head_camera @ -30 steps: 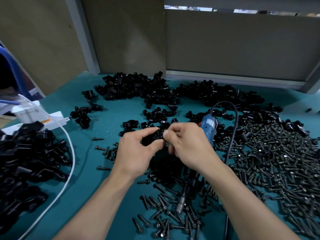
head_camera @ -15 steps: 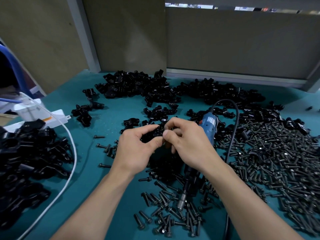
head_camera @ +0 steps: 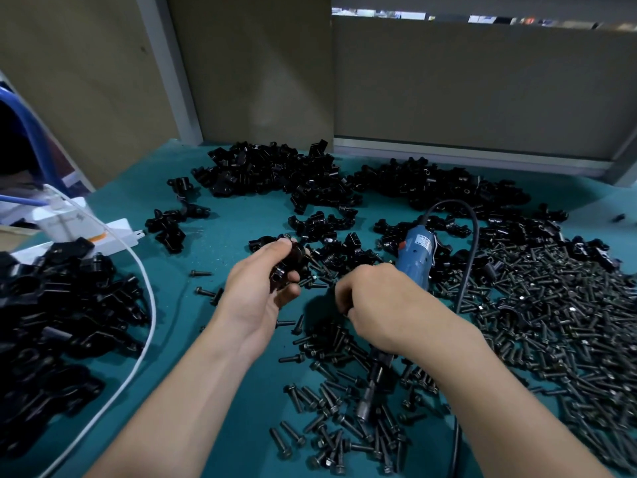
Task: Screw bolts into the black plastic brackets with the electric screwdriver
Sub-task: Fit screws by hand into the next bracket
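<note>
The left grip holds a bracket above the desk; the right grip is clenched round the blue screwdriver, its bit over loose bolts. The screwdriver's white label is too small to read.

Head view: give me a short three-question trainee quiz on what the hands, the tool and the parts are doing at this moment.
1. True or false: the left hand holds a black bracket.
2. Multiple choice: the biggest heap of loose bolts lies A) on the person's right, B) on the person's left, C) against the back wall.
3. Short answer: the right hand grips the electric screwdriver. Does its bit end point toward the person or away?
Key: 1 true; 2 A; 3 toward the person.
</note>
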A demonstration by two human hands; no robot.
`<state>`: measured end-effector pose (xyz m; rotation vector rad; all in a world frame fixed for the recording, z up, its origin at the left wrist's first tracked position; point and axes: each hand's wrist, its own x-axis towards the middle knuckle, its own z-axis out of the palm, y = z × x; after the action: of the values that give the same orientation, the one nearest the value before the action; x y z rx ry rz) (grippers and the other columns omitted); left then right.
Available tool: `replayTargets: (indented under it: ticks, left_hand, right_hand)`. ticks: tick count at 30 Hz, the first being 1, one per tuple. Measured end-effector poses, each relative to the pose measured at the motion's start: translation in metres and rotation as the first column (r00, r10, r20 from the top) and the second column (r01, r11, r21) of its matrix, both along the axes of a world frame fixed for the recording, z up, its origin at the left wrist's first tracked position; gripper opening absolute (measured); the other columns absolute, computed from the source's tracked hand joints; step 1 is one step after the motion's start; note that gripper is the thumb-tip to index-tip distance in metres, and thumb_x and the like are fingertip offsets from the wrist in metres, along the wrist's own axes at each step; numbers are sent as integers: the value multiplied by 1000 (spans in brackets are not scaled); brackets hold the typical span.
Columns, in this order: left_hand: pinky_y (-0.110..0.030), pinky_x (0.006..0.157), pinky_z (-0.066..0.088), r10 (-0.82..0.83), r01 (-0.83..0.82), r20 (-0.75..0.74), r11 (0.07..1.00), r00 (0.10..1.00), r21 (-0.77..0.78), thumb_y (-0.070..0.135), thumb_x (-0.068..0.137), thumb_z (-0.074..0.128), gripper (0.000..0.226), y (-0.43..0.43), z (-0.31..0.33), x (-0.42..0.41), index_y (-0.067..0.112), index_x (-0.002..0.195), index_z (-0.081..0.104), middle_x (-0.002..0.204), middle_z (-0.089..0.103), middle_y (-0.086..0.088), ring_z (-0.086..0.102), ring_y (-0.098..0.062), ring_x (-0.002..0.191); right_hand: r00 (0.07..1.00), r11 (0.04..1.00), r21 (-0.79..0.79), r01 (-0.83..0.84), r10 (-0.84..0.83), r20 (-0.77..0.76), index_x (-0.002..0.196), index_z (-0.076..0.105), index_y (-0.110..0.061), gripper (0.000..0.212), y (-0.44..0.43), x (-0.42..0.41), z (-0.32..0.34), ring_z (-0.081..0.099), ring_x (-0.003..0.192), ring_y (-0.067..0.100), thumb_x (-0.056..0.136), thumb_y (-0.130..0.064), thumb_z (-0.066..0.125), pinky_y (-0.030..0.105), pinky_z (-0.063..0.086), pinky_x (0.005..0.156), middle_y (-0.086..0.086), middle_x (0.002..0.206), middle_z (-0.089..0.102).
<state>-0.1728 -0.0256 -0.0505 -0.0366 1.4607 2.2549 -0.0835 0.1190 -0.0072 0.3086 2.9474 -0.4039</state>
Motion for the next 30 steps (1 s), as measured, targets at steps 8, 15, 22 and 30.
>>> replayTargets:
  ticks: [8, 15, 22, 30]
  left_hand:
    - [-14, 54, 53, -134, 136, -60, 990, 989, 25, 7, 75, 76, 29, -1, 2, -1, 9, 101, 65, 74, 65, 5, 60, -3, 61]
    - [-14, 57, 56, -143, 144, -13, 984, 990, 102, 8, 70, 77, 51, -2, 4, -1, 0, 119, 62, 93, 66, -7, 62, -4, 60]
    - [-16, 58, 57, -177, 179, -24, 974, 984, 138, 8, 67, 79, 49, -3, 2, -2, 2, 113, 65, 94, 71, -5, 66, -4, 64]
    - [-20, 63, 59, -215, 220, -192, 975, 958, 9, 16, 72, 77, 41, -2, 3, 1, 14, 112, 69, 82, 74, 6, 66, -5, 67]
  right_hand:
    - [997, 968, 240, -73, 69, 27, 77, 51, -18, 20, -22, 11, 15, 47, 66, 18, 84, -1, 59, 32, 33, 81, 1, 75, 56]
    - [1000, 937, 349, -19, 18, 5, 72, 34, -18, 29, -39, 14, 9, 42, 62, 21, 84, -6, 57, 38, 35, 89, 0, 67, 42]
    - [999, 960, 277, -48, 48, 5, 75, 40, -20, 26, -28, 11, 8, 41, 59, 17, 86, -5, 58, 39, 39, 91, -1, 68, 47]
    - [898, 871, -486, 73, -269, -348, 82, 71, -31, 12, 10, 3, 16, 62, 53, 3, 89, -27, 81, 19, 48, 52, -10, 66, 71]
